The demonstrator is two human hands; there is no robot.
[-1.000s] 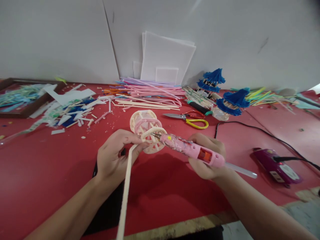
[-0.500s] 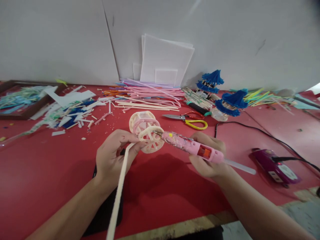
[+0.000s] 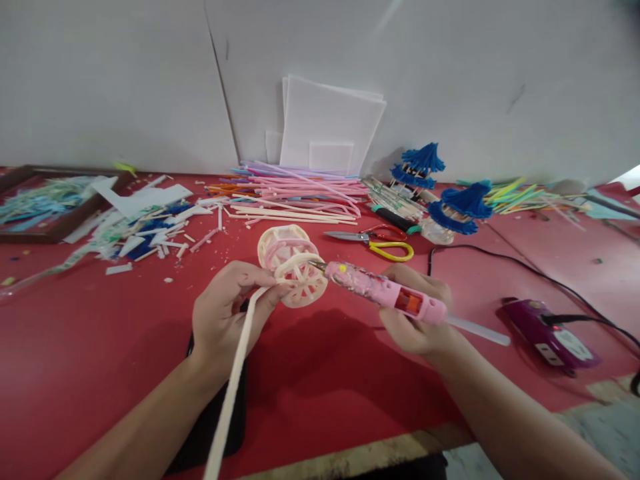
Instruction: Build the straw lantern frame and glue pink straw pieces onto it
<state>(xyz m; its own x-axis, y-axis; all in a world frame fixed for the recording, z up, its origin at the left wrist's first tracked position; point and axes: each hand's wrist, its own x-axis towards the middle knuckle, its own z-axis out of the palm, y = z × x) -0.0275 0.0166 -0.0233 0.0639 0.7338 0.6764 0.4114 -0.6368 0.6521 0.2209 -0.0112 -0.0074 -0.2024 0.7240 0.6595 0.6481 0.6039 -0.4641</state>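
Observation:
Between thumb and fingers, my left hand (image 3: 233,303) pinches a small craft wheel-like frame (image 3: 305,293) of cream and pink pipe cleaners, with spoked round ends. A long cream pipe cleaner (image 3: 233,380) runs from that pinch down toward the bottom edge. My right hand (image 3: 420,317) is wrapped round a pink hot glue gun (image 3: 383,290), a clear glue stick (image 3: 477,329) poking out of its back. The gun's metal nozzle is at the right rim of the frame; whether it touches cannot be told.
Yellow-and-red-handled scissors (image 3: 373,241) lie behind the gun. Bundled pipe cleaners (image 3: 305,190) and blue-roofed models (image 3: 459,207) stand at the back. A purple power strip (image 3: 550,333) sits right, scraps (image 3: 150,227) left. A dark flat object (image 3: 220,427) lies under my left forearm.
The hanging end of the long pipe cleaner has swung slightly left. Both hands keep nearly the same place, with the nozzle still at the frame's rim.

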